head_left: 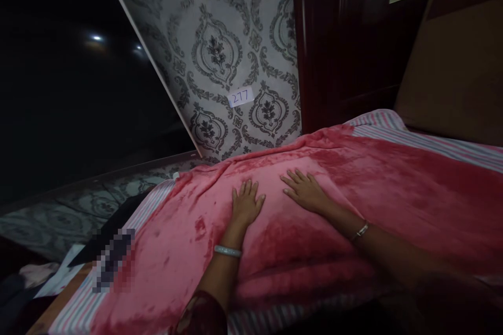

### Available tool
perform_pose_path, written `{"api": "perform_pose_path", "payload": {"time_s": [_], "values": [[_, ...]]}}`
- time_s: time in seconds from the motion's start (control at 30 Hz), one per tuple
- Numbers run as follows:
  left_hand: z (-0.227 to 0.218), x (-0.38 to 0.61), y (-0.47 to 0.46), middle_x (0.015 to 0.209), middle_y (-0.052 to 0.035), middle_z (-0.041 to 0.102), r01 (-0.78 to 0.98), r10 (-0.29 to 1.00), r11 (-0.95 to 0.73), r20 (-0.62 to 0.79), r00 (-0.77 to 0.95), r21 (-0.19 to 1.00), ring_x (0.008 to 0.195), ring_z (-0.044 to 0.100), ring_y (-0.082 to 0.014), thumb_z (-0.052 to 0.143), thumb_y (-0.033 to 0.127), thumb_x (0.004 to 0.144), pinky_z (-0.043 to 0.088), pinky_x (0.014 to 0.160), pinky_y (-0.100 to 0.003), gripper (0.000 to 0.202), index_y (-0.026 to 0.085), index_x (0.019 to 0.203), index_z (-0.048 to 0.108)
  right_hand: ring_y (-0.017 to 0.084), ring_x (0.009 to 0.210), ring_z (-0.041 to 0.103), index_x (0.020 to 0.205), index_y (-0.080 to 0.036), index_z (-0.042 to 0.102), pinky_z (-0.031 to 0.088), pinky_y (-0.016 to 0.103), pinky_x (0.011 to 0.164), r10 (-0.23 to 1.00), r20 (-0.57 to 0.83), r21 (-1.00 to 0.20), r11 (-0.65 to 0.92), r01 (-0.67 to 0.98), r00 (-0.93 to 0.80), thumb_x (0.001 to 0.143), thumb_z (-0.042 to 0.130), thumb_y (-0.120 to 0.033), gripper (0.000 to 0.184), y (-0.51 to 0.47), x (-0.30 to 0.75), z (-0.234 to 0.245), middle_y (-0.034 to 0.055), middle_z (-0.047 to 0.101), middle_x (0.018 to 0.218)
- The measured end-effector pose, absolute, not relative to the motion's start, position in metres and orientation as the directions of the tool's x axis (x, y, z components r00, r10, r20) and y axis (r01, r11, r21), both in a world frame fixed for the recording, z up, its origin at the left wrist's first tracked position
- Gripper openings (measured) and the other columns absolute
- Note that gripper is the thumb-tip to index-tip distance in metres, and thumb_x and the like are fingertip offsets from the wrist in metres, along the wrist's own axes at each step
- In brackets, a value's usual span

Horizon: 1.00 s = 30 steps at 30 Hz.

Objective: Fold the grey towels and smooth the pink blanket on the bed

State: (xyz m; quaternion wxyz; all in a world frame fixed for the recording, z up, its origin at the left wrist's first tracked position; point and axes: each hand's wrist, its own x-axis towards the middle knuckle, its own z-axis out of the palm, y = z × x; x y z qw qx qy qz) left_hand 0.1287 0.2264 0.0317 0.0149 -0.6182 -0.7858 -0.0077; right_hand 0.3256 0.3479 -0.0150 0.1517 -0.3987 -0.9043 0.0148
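Note:
A plush red and pink blanket [173, 267] lies spread across the surface in front of me, with lighter and darker patches in its pile. My left hand [247, 203] rests flat on it, fingers spread, palm down. To the right, my right hand [305, 191] also lies flat on the blanket with its fingers apart. Neither hand grips anything. A pale bangle [228, 251] circles my left wrist, and a metal bracelet [362, 230] is on my right. Small folds run along the blanket's far edge.
Under the blanket shows a striped sheet [436, 141]. A patterned wall [216, 47] bears a paper label [241, 96] reading 277. A large dark screen-like panel [78, 89] stands at left, a brown board [456, 63] at right. Cloth items [37, 275] lie at the lower left, near a pixelated patch.

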Motion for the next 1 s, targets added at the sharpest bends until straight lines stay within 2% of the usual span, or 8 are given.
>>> {"api": "perform_pose_path", "payload": {"time_s": [0.13,0.27,0.37,0.43,0.6,0.77,0.9,1.0], "values": [[0.047,0.113,0.236,0.169,-0.0087,0.02,0.965,0.965,0.263,0.011,-0.263,-0.022,0.156,0.017,-0.0277,0.025,0.053,0.102,0.012,0.122,-0.065,0.064,0.025,0.159,0.03,0.031,0.147,0.035,0.153,-0.027,0.046,0.025,0.063,0.117,0.761,0.229,-0.196,0.647,0.737,-0.607,0.103,0.026,-0.047,0.057,0.367,0.326,0.008,0.0114,0.041,0.158],[0.053,0.083,0.248,0.167,-0.0103,0.025,0.905,0.904,0.426,0.053,-0.425,-0.001,0.155,0.02,-0.0309,0.026,0.051,0.101,0.017,0.121,-0.065,0.063,0.025,0.157,0.035,0.033,0.148,0.031,0.154,-0.026,0.044,0.023,0.066,0.117,0.86,0.189,-0.224,0.508,0.832,-0.474,0.103,0.025,-0.046,0.059,0.396,0.323,0.021,0.0112,0.038,0.16],[0.046,0.065,0.252,0.165,-0.0099,0.032,0.859,0.862,0.504,0.014,-0.507,0.088,0.154,0.024,-0.0318,0.026,0.053,0.101,0.031,0.117,-0.062,0.063,0.026,0.157,0.036,0.033,0.148,0.031,0.154,-0.03,0.043,0.031,0.066,0.113,0.895,0.113,-0.271,0.446,0.853,-0.432,0.102,0.023,-0.049,0.059,0.41,0.323,0.01,0.0079,0.034,0.162],[0.039,0.058,0.253,0.162,-0.0098,0.039,0.854,0.861,0.503,0.015,-0.509,0.132,0.152,0.029,-0.0302,0.027,0.051,0.101,0.037,0.115,-0.057,0.061,0.025,0.155,0.04,0.033,0.148,0.032,0.154,-0.031,0.043,0.035,0.063,0.111,0.895,0.117,-0.3,0.446,0.843,-0.431,0.102,0.021,-0.05,0.059,0.416,0.325,-0.004,0.0071,0.034,0.163],[0.031,0.047,0.257,0.157,-0.0095,0.047,0.85,0.859,0.502,0.016,-0.511,0.161,0.147,0.038,-0.023,0.026,0.04,0.103,0.034,0.119,-0.038,0.056,0.017,0.149,0.047,0.03,0.149,0.03,0.155,-0.028,0.042,0.035,0.054,0.115,0.884,0.138,-0.301,0.467,0.831,-0.447,0.103,0.02,-0.053,0.062,0.424,0.33,-0.022,0.0071,0.035,0.162],[0.029,0.042,0.259,0.155,-0.0165,0.047,0.809,0.815,0.567,0.034,-0.578,0.156,0.142,0.046,-0.0276,0.02,0.036,0.103,0.039,0.115,-0.04,0.059,0.009,0.149,0.046,0.032,0.148,0.033,0.154,-0.029,0.043,0.037,0.056,0.113,0.894,0.124,-0.315,0.448,0.837,-0.431,0.102,0.02,-0.054,0.062,0.426,0.331,-0.021,0.0061,0.035,0.162],[0.028,0.042,0.26,0.157,-0.0136,0.046,0.803,0.809,0.574,0.042,-0.587,0.158,0.141,0.048,-0.026,0.021,0.037,0.103,0.04,0.113,-0.038,0.057,0.014,0.148,0.047,0.032,0.147,0.034,0.154,-0.029,0.044,0.037,0.054,0.114,0.89,0.142,-0.306,0.456,0.836,-0.434,0.102,0.02,-0.055,0.063,0.429,0.331,-0.023,0.0057,0.037,0.161],[0.03,0.046,0.259,0.158,-0.0157,0.044,0.785,0.789,0.6,0.046,-0.612,0.157,0.142,0.046,-0.0269,0.023,0.039,0.102,0.041,0.113,-0.04,0.058,0.014,0.149,0.046,0.032,0.146,0.035,0.154,-0.028,0.044,0.037,0.054,0.113,0.877,0.164,-0.305,0.48,0.822,-0.452,0.102,0.02,-0.056,0.064,0.431,0.331,-0.026,0.0072,0.038,0.161]]}}
